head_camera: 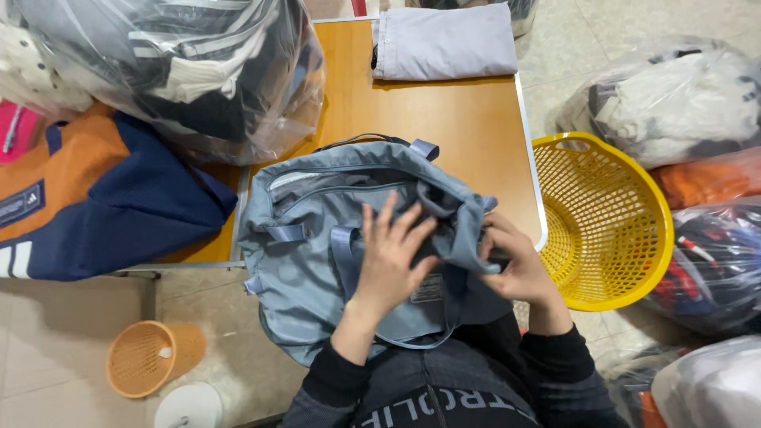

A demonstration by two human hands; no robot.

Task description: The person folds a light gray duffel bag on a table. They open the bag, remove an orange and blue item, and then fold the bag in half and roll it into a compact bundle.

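Blue-grey bag (333, 254) lying at the desk's (468, 119) near edge; left hand (390, 257) rests flat on it, fingers spread, while right hand (515, 265) clenches its bunched right side.

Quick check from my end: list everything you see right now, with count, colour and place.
bag: 1, grey-blue, table's near edge, under both hands
folded cloth: 1, pale grey, table's far end
table: 1, orange-brown, centre
jacket: 1, navy and orange, left
clear sacks of clothes: several, left and right
large basket: 1, yellow, floor right
small basket: 1, orange, floor left
left hand: flat on bag
right hand: gripping bag's fabric
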